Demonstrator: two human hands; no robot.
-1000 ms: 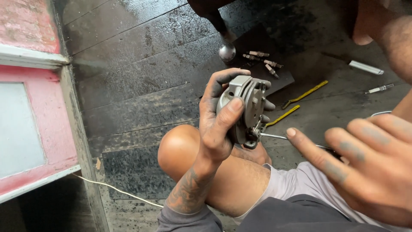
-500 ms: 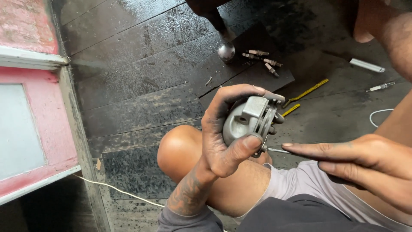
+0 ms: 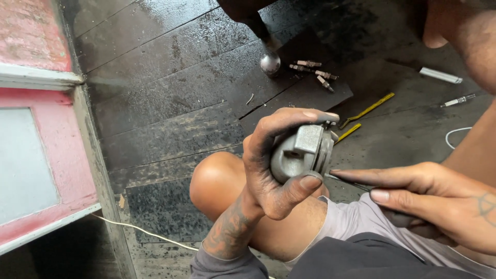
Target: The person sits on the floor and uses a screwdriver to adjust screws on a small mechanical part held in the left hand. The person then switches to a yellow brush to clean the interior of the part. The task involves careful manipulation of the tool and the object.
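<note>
Here we hold a rounded grey cast-metal part with a square block on its side (image 3: 299, 155) in our grease-darkened left hand (image 3: 268, 170), thumb curled under it and fingers hooked over the top, so it sits raised above our bent knee (image 3: 217, 181) with its edge turned toward the other hand. That grip seems meant to keep the part steady and its seam open to the tool. Our right hand (image 3: 429, 201) is pressed together around a thin dark metal pick (image 3: 346, 181), forefinger stretched along it; the tip lies at the part's lower edge, though we cannot tell whether it goes in.

On the dark, wet wooden floorboards (image 3: 165, 119) beyond lie a shiny round metal knob (image 3: 270, 63), a few small spark-plug-like metal pieces (image 3: 315, 72), two yellow-handled thin tools (image 3: 361, 119), a white stick-shaped object (image 3: 440, 75) and a small silver-tipped tool (image 3: 457, 101). A red-painted frame with a pale panel (image 3: 36, 155) stands at the left, a thin white cord (image 3: 139, 230) trailing from under it. Our own fingers cover much of the part's near face.
</note>
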